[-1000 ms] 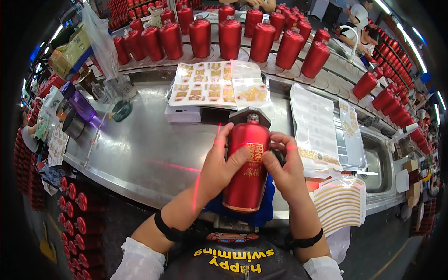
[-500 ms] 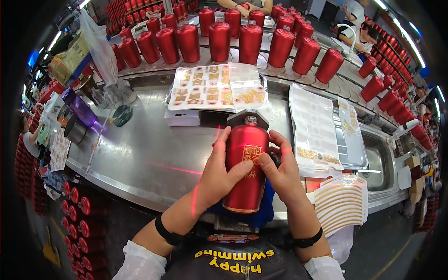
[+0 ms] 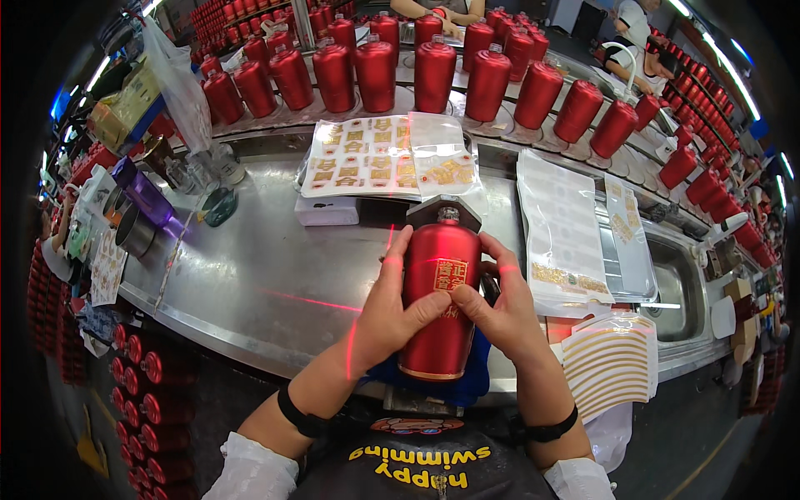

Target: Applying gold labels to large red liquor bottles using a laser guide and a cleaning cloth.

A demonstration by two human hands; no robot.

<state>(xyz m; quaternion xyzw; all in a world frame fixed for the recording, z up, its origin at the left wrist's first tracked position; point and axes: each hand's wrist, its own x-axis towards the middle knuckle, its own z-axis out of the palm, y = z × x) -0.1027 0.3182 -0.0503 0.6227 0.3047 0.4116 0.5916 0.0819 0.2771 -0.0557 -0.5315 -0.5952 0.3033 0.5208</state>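
Observation:
A glossy red bottle (image 3: 433, 350) with gold lettering on its front and a clear neck lies before me, its neck pointing away, propped on a dark rest with blue cloth beneath. My left hand (image 3: 396, 304) wraps its left side, and my right hand (image 3: 498, 308) wraps its right side. Both thumbs press on the front at the gold lettering, their tips close together and covering the lower characters. The other fingers curl round the sides, partly hidden. Red laser lines cross the bottle, my left wrist and the metal table (image 3: 242, 267).
Sheets of gold decals (image 3: 367, 158) lie on a white box beyond the bottle. To the right are a white decal stack (image 3: 562, 225), curved gold strips (image 3: 612, 362) and a sink (image 3: 679, 300). Red bottles (image 3: 433, 75) line a conveyor behind; a purple container (image 3: 146, 196) stands left.
My right thumb has slid inward and down over the lettering, nearer the left thumb. Behind, the row of red bottles has shifted to the right along the conveyor.

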